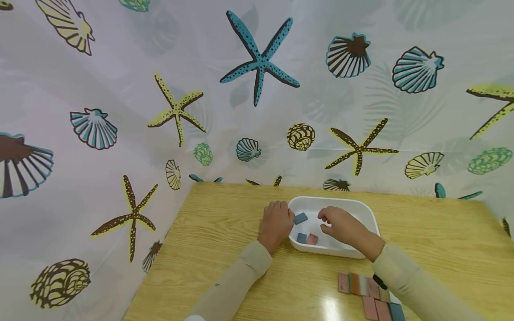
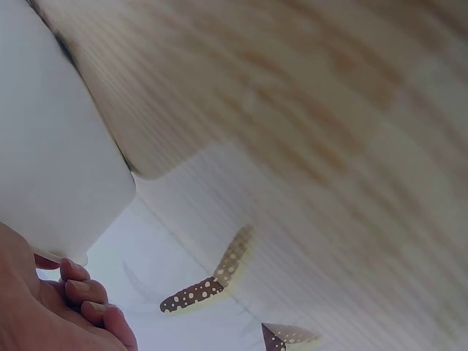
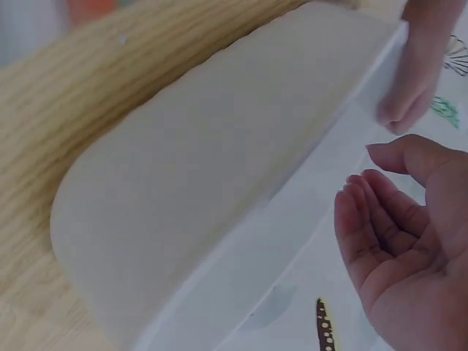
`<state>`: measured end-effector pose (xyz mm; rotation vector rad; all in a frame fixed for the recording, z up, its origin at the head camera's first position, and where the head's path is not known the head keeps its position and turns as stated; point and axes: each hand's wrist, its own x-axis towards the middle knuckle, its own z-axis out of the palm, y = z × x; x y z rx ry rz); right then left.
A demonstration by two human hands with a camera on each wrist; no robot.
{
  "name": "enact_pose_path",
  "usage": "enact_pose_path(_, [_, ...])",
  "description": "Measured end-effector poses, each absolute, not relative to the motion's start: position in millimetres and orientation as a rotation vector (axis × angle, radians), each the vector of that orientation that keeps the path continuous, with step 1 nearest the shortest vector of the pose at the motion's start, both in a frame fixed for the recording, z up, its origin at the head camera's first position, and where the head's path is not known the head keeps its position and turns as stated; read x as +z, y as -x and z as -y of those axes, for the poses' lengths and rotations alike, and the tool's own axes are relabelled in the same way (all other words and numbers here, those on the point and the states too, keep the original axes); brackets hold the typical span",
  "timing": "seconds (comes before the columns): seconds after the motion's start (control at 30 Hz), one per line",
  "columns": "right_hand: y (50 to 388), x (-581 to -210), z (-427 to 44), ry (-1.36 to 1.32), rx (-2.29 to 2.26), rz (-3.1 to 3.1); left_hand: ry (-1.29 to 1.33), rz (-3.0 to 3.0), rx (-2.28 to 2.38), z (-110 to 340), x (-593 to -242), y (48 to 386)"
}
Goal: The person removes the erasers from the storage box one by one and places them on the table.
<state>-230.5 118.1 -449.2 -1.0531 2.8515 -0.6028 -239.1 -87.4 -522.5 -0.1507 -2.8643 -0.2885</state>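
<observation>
A white tub (image 1: pixel 333 252) stands on the wooden table, holding a blue-grey block (image 1: pixel 300 218), a smaller blue-grey piece (image 1: pixel 301 238) and a pink piece (image 1: pixel 312 239) at its left side. My left hand (image 1: pixel 276 225) grips the tub's left rim; the left wrist view has its curled fingers (image 2: pixel 86 292) by the rim. Over the inside of the tub hovers my right hand (image 1: pixel 346 226), fingers loosely bent and thumb apart. In the right wrist view, nothing shows between the thumb and fingers of that hand (image 3: pixel 409 234). Its forearm and palm hide part of the tub.
Nearer me, right of centre, several flat pieces lie in rows on the table (image 1: pixel 225 214): pink (image 1: pixel 370 308), striped (image 1: pixel 355 284) and blue-grey (image 1: pixel 396 311). My right sleeve (image 1: pixel 417 278) passes over their edge. A curtain (image 1: pixel 281 133) with shells and starfish hangs behind the table.
</observation>
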Motion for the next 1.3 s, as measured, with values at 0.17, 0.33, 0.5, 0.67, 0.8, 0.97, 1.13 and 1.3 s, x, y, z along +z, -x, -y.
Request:
enact_pose_path(0.17, [254,-462,-111,1.094,-0.505,-2.807,0.153,2.861,-0.268,87,-523,238])
enact_pose_path(0.33, [271,-476,-104,1.124,-0.369,-2.775,0.150,2.858,-0.262,87,-521,238])
enact_pose_path(0.5, [281,-483,-93,1.126,-0.307,-2.757,0.163,2.863,-0.261,87,-523,240])
enact_pose_path(0.67, [288,-487,-80,1.199,-0.266,-2.758,0.170,2.848,-0.259,89,-526,241])
enact_pose_path(0.8, [294,-490,-71,1.263,-0.230,-2.747,0.173,2.831,-0.233,89,-527,241])
enact_pose_path(0.97, [297,-495,-67,1.189,-0.232,-2.730,0.201,2.804,-0.206,87,-529,238])
enact_pose_path(1.13, [295,-499,-68,1.171,-0.276,-2.730,0.197,2.774,-0.199,86,-528,236])
enact_pose_path(1.3, [296,-499,-70,1.179,-0.353,-2.740,0.181,2.769,-0.170,89,-527,236])
